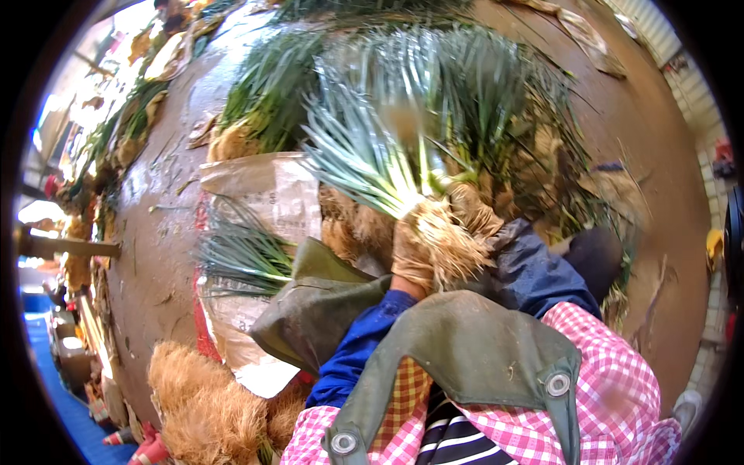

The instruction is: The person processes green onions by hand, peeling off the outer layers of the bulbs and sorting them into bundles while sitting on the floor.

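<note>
In front of my lap is a bunch of green onions [387,174], its green leaves fanned up and to the left and its pale stringy roots [449,236] hanging toward me. My left hand [411,256], in a soiled tan glove, is closed round the bunch from below, beside the roots; the roots hide part of its fingers. From the right, my gloved right hand [473,211] is closed against the white stems just above the roots. Several more green onions [480,85] are heaped beyond both hands, leaves pointing away.
To the left, a smaller lot of green onions [248,252] lies on a pale woven sack [267,182]. Root-end bundles [209,403] sit at the lower left. Loose leaves and dry husks [542,147] lie right of the heap. The brown floor [163,287] looks wet. An olive apron [480,333] covers my lap.
</note>
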`<state>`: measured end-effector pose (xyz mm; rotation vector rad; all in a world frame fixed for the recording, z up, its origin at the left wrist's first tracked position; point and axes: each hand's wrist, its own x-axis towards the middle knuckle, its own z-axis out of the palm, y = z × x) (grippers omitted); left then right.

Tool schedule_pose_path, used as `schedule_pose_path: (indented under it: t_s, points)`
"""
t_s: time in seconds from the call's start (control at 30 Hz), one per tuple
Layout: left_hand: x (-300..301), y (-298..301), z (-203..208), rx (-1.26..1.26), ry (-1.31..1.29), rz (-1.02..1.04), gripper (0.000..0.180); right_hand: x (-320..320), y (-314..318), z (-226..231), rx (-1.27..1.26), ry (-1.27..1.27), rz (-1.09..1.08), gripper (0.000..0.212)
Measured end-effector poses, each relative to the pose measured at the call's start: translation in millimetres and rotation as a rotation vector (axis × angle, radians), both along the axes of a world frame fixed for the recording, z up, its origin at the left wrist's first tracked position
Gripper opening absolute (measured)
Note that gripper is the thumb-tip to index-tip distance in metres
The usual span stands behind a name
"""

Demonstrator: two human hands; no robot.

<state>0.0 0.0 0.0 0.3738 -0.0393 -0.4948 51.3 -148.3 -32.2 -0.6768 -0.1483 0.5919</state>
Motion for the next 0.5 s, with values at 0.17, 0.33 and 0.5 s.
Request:
schedule_pose_path:
  t_s: [0.17, 0.33, 0.5]
  points:
    - [-4, 9, 14, -0.086, 0.392, -0.088, 0.025, -74, -30, 100, -0.604, 0.164, 0.074, 0.033]
    - [-16, -17, 11, 0.057, 0.381, -0.135, 0.018, -100, -46, 100, -0.589, 0.152, 0.011, 0.037]
    - [-14, -15, -2, 0.031, 0.304, -0.104, 0.016, -113, -34, 107, -0.471, -0.072, 0.206, 0.031]
